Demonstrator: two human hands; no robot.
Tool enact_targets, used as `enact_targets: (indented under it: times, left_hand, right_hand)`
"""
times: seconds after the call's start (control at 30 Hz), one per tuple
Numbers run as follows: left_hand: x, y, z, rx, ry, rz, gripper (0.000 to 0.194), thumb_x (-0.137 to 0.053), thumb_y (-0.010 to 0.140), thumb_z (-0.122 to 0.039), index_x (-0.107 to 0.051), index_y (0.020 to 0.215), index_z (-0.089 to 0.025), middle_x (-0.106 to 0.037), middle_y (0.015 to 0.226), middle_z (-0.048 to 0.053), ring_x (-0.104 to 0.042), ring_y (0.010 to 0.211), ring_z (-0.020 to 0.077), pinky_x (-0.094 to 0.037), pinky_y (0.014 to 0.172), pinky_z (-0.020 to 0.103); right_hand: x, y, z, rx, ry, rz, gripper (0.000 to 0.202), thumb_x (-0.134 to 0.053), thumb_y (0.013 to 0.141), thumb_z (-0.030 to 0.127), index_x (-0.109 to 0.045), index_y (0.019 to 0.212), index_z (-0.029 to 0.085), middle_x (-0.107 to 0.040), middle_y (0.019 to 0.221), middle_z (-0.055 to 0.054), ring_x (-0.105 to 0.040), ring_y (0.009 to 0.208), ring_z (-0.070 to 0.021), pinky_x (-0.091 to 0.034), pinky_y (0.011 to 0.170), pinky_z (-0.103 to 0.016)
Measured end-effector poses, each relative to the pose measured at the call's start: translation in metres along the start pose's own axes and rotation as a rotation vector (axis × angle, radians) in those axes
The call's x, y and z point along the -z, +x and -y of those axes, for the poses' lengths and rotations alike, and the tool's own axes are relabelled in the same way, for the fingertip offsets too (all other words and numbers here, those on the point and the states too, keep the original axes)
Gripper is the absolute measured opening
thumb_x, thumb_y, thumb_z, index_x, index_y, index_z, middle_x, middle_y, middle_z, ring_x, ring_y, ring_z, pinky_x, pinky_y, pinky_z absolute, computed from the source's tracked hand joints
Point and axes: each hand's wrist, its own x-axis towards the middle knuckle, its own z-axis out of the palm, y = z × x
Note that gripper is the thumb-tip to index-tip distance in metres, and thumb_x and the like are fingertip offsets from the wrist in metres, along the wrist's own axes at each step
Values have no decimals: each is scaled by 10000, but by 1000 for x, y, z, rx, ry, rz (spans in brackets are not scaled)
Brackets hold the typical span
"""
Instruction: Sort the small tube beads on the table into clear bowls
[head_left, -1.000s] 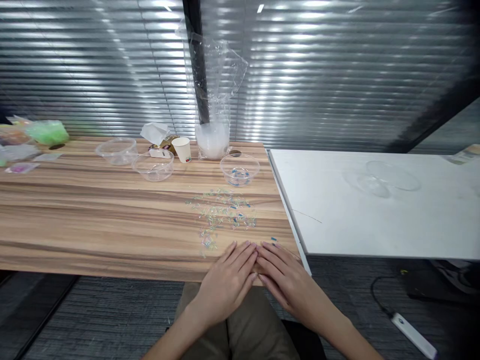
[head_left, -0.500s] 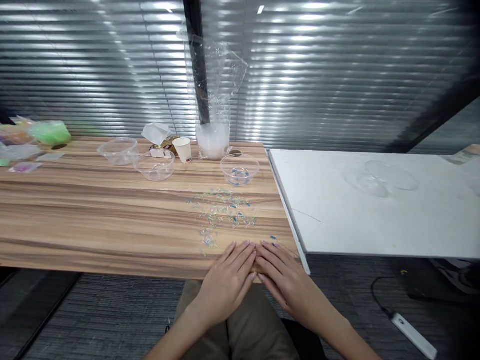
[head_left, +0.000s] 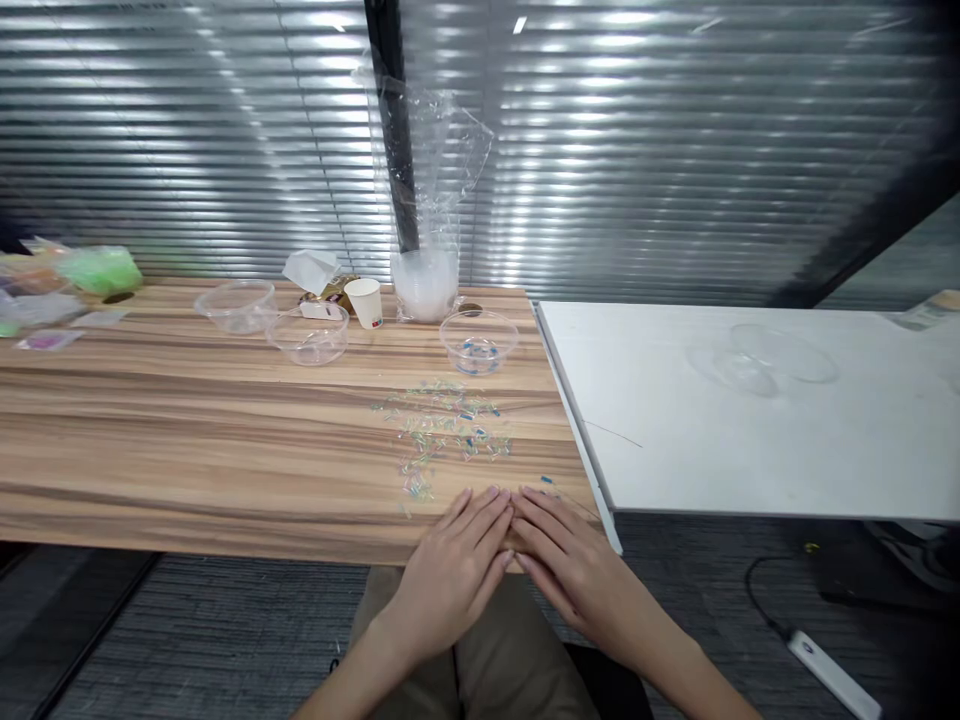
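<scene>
My left hand [head_left: 454, 565] lies flat, palm down, at the front edge of the wood-grain table [head_left: 225, 440], holding nothing. Beside it, my right hand [head_left: 570, 560] rests the same way, and the fingertips of both meet. Just beyond the hands, many small clear and coloured tube beads [head_left: 431, 435] are scattered, a few of them blue. One blue bead [head_left: 547, 480] lies apart, near my right fingers. Behind the scatter stands a clear round bowl [head_left: 478, 345] with several blue beads in it.
Two clear bowls [head_left: 236, 305] [head_left: 309, 335], a paper cup [head_left: 365, 302], a tissue pack [head_left: 330, 295] and a clear bag with white contents [head_left: 426, 285] stand at the back. Coloured bags [head_left: 97, 268] lie far left. A white table [head_left: 675, 450] with clear lids [head_left: 784, 352] adjoins on the right.
</scene>
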Motion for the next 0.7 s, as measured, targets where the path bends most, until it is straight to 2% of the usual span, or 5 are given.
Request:
enact_targets:
  times: [0.2,0.4,0.6,0.7]
  left_hand:
    - [1,1,0,-7,18,14,419,-361,998,-247,-375,1391,-103,-418,1443,99,-359,1357,203,-372,1108,443]
    - [3,1,-1,-19,30,10,395,-349,1000,-244,-416,1361,-98,-416,1443,102,-370,1351,210,-385,1096,452]
    - [3,1,0,-28,40,3,393,-349,999,-231,-410,1369,-111,-421,1441,94,-383,1344,213,-391,1092,446]
    - [3,2,-1,-24,39,-11,392,-341,1000,-230,-415,1362,-100,-442,1427,97,-395,1336,216,-396,1088,445]
  right_hand:
    - [0,0,0,-8,49,-19,376,-437,935,143,-500,1305,131,-502,1371,-130,-386,1331,-248,-468,1029,-428]
    - [-1,-1,-1,-13,108,-29,387,-439,934,126,-494,1317,127,-464,1403,-138,-335,1359,-248,-444,1051,-420]
    - [5,-5,-5,46,121,-84,381,-410,943,99,-515,1305,157,-490,1386,-111,-350,1352,-231,-443,1055,-406]
    - [7,-11,-8,-22,82,-165,404,-419,945,109,-478,1339,173,-477,1398,-110,-317,1368,-257,-375,1088,-499]
